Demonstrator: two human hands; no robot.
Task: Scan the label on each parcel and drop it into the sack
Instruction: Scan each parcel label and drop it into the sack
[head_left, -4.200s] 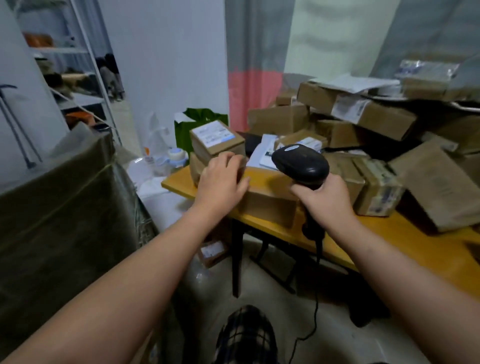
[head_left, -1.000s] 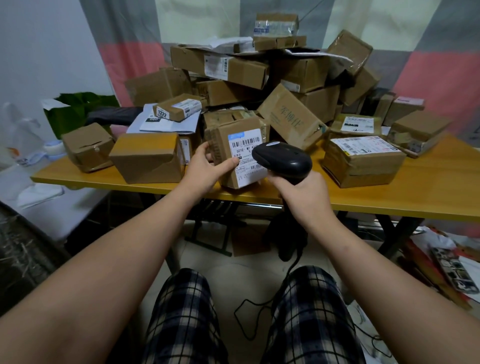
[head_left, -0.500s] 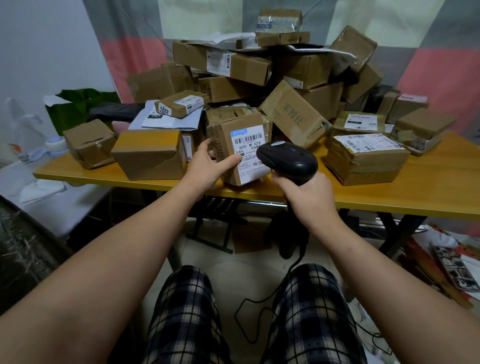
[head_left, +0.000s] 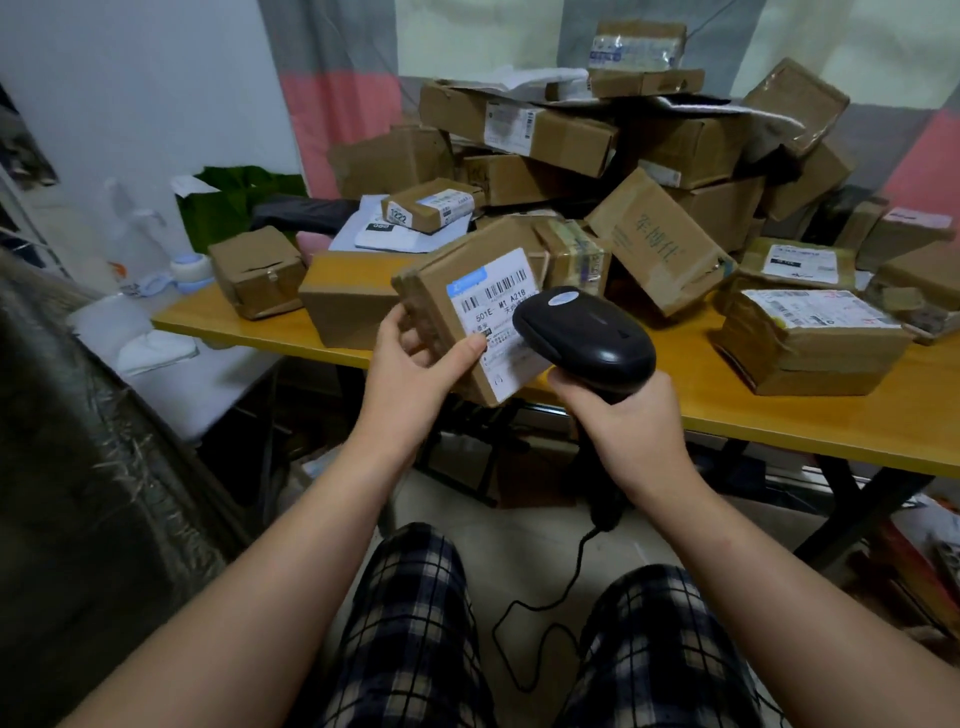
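My left hand (head_left: 415, 358) grips a small brown parcel (head_left: 441, 291), lifted off the table and tilted so its white barcode label (head_left: 491, 291) faces me. My thumb lies on the label's lower left edge. My right hand (head_left: 623, 421) grips the handle of a black corded barcode scanner (head_left: 587, 335), whose head sits right over the lower right part of that label. The sack (head_left: 78, 467), dark and woven, fills the left edge of the view.
A yellow table (head_left: 779, 410) carries a heap of brown parcels (head_left: 660, 239), with a labelled one (head_left: 810, 338) at the right and plain boxes (head_left: 257, 270) at the left. The scanner cable (head_left: 550, 613) hangs between my knees. A white shelf (head_left: 182, 384) stands left of the table.
My left hand has lifted the labelled parcel off the table and tilted it toward me. The scanner head has come closer over its label.
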